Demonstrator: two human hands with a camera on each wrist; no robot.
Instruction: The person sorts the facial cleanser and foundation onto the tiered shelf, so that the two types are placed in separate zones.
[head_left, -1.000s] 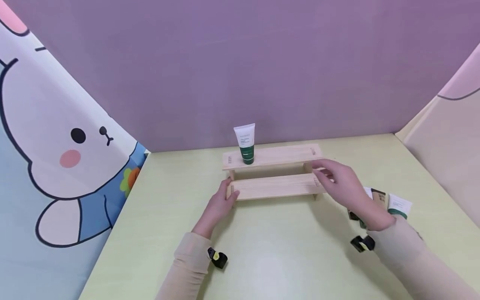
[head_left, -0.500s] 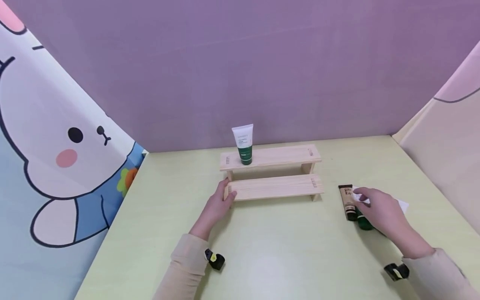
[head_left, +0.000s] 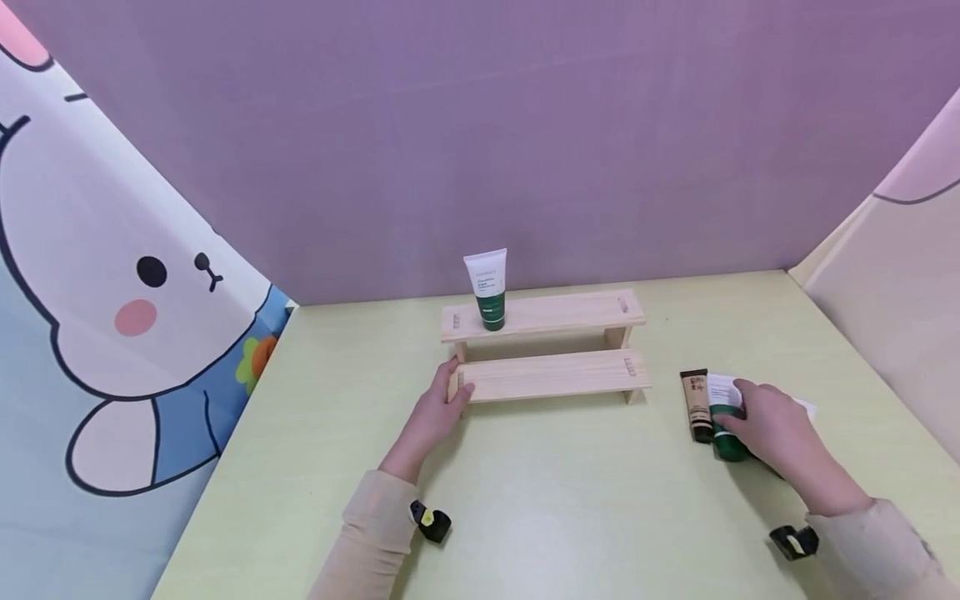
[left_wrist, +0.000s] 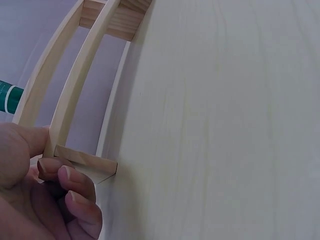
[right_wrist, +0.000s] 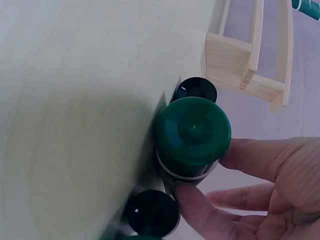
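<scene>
A two-tier wooden shelf (head_left: 551,375) stands at mid-table, and my left hand (head_left: 433,410) grips the left end of its lower board. On the upper board a white-and-green squeeze tube (head_left: 491,287) stands upright on its cap, toward the left. My right hand (head_left: 776,433) is at the right, thumb and a finger pinching another white-and-green squeeze tube (right_wrist: 194,131) lying on the table. Just left of it lies a brown squeeze tube (head_left: 697,404) with a dark cap. The right hand partly covers the things beyond it.
In the right wrist view, a black cap (right_wrist: 152,213) sits beside the pinched tube, with a bit of green at the frame's bottom. A purple wall (head_left: 525,150) closes off the table's back; a cartoon-printed panel (head_left: 150,333) stands left.
My right hand has left the shelf's right end, moved right and down to the lying tubes, and taken hold of a white-and-green one. The left hand keeps its grip on the shelf.
</scene>
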